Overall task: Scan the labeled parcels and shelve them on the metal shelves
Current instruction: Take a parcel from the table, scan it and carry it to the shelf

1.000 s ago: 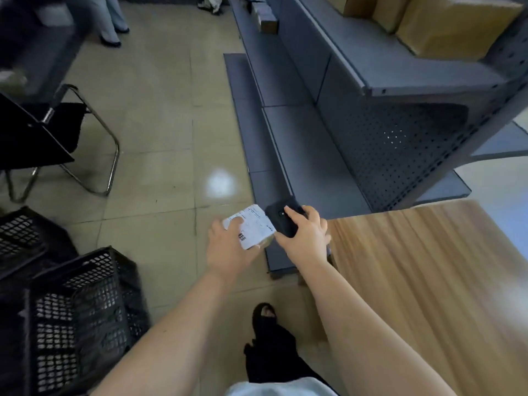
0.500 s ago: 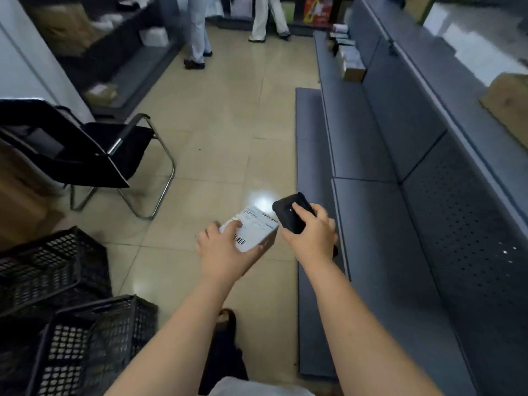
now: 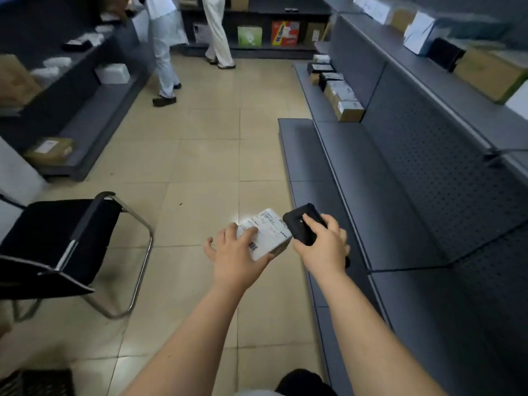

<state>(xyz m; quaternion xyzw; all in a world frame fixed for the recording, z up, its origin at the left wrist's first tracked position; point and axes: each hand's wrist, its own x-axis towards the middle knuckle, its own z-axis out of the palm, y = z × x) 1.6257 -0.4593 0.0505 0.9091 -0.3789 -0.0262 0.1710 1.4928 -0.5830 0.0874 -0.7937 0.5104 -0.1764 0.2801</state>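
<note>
My left hand (image 3: pixel 234 254) grips a small white parcel (image 3: pixel 270 232) whose printed label with a barcode faces up, thumb lying on the label. My right hand (image 3: pixel 321 247) holds a black handheld scanner (image 3: pixel 303 224) just right of the parcel, its head beside the label's far corner. Both are held over the tiled floor, next to the grey metal shelves (image 3: pixel 371 201) on my right. The low shelf boards nearest my hands are bare.
A black chair (image 3: pixel 65 241) with a chrome frame stands at left. Two people (image 3: pixel 165 44) stand in the aisle ahead. Several parcels (image 3: pixel 340 95) sit further along the right shelves, more on the left shelving (image 3: pixel 51 151). A black crate corner (image 3: pixel 40 382) shows bottom left.
The view has swung up and along the aisle; the wooden table and black crates have dropped out of sight. My hands hold the parcel and scanner the same way throughout.
</note>
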